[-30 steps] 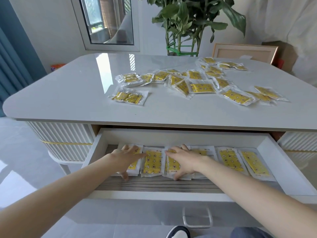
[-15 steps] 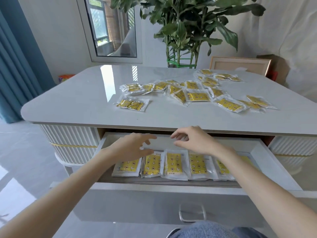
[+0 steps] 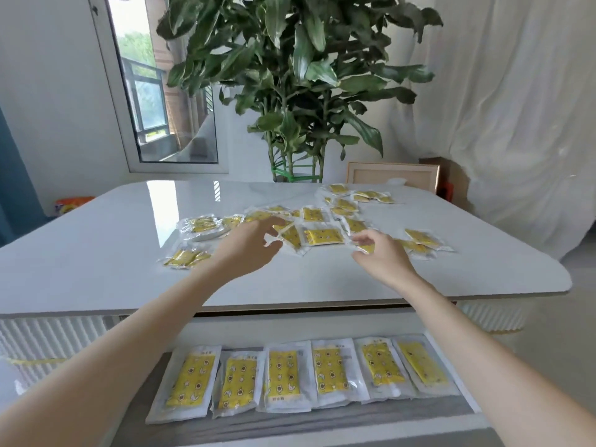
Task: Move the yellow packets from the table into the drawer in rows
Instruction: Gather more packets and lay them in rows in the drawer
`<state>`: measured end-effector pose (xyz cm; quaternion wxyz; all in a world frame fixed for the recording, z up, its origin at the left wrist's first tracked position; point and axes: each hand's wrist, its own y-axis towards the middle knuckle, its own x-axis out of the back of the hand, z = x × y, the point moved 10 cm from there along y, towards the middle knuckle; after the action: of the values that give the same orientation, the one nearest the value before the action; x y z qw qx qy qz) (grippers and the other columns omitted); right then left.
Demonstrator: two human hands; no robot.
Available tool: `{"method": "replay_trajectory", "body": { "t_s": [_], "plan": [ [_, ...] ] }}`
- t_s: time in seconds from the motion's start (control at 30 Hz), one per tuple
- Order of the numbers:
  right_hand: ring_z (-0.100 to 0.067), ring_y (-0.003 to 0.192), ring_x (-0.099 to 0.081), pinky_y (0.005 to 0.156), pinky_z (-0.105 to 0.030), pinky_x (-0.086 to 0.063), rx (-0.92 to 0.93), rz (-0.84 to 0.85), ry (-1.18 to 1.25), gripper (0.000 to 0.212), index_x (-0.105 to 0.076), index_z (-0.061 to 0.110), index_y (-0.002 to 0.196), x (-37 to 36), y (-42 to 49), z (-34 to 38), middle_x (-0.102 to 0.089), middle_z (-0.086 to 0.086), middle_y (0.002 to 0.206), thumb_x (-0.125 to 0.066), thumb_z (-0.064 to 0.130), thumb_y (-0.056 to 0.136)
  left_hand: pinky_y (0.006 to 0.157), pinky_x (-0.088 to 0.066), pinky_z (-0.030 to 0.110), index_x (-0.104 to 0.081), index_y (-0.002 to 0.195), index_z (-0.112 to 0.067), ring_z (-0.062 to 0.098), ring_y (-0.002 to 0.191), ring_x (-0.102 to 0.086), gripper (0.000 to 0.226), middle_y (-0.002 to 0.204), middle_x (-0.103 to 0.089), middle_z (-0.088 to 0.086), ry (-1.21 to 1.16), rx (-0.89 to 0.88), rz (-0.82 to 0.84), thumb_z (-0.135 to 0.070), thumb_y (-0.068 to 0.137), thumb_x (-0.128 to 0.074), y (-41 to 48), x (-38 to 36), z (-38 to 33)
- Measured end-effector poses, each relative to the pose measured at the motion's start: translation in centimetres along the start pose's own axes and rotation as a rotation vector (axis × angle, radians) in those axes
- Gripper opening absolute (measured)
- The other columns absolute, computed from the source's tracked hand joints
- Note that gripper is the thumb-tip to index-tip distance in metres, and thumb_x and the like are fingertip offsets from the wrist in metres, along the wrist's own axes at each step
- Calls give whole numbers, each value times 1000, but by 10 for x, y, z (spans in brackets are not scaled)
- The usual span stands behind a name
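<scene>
Six yellow packets [image 3: 283, 375] lie flat in the open drawer [image 3: 290, 425] in one row from left to right. Each has its long axis running from the front of the drawer to the back, and the outer ones fan out slightly. They sit edge to edge, and some clear borders overlap. Each is a flat, clear plastic sleeve with a yellow rectangle inside, printed with small dark and white figures. A bare strip of grey wood-grain drawer floor shows in front of the row.

On the table [image 3: 96, 253] above, many more of the same packets are scattered loosely [image 3: 346, 204], pointing every way and partly overlapping. One near the middle [image 3: 322, 236] lies with its long axis left to right. Another [image 3: 187, 258] sits apart at the near left, and a few [image 3: 422, 238] lie off to the right.

Both arms reach over the drawer to the scatter. The left hand [image 3: 248, 250] hovers at the edge of the pile with thumb and fingers spread apart, holding nothing. The right hand [image 3: 383, 253] has its fingers curled at the edge of a packet [image 3: 366, 248]. Whether it grips that packet cannot be told.

Behind the table stand a leafy plant [image 3: 290, 75], a window [image 3: 154, 101], a leaning picture frame [image 3: 392, 174] and a white curtain [image 3: 516, 124].
</scene>
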<state>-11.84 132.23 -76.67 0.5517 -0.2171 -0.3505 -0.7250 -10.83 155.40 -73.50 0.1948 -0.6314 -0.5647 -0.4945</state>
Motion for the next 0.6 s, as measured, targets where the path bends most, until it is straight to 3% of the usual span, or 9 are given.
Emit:
{"method": "replay_trajectory", "body": {
  "t_s": [0.17,0.33,0.43,0.5,0.6],
  "plan": [
    [-27,131,-39,99,-39,-42,-196,-17,-131,39,-53,29,126,13,42,-63,-48,-4,136,-58,35,87,106,-37,36,-39,142,-29,26,130,-43,51,145,-43,4,67,-32,24,-28,93,-51,57,-49,-5],
    [-31,137,-30,109,-44,-33,-328,-40,-286,53,-43,34,136,21,80,-116,-37,0,146,-50,53,88,112,-24,47,-29,145,-39,30,141,-23,54,154,-25,1,179,-9,108,-45,94,-44,110,-109,-10],
    [-36,143,-18,113,-52,-20,-366,-32,-443,64,-37,38,141,21,99,-142,-26,2,155,-41,68,85,117,-8,55,-21,146,-45,32,146,-8,55,159,-14,-1,269,-42,130,-54,93,-35,142,-137,-21],
    [-39,144,-10,114,-57,-12,-403,4,-504,70,-31,42,144,17,109,-159,-17,3,158,-34,75,82,114,2,60,-15,146,-48,34,147,-1,58,160,-8,-3,319,-26,175,-62,91,-29,164,-155,-24],
    [-39,146,-4,114,-61,-5,-421,40,-501,75,-26,44,146,3,126,-174,-10,3,161,-25,79,81,111,6,64,-9,146,-51,38,146,4,61,160,-1,-3,352,8,230,-69,89,-22,190,-176,-28]
  ]
}}
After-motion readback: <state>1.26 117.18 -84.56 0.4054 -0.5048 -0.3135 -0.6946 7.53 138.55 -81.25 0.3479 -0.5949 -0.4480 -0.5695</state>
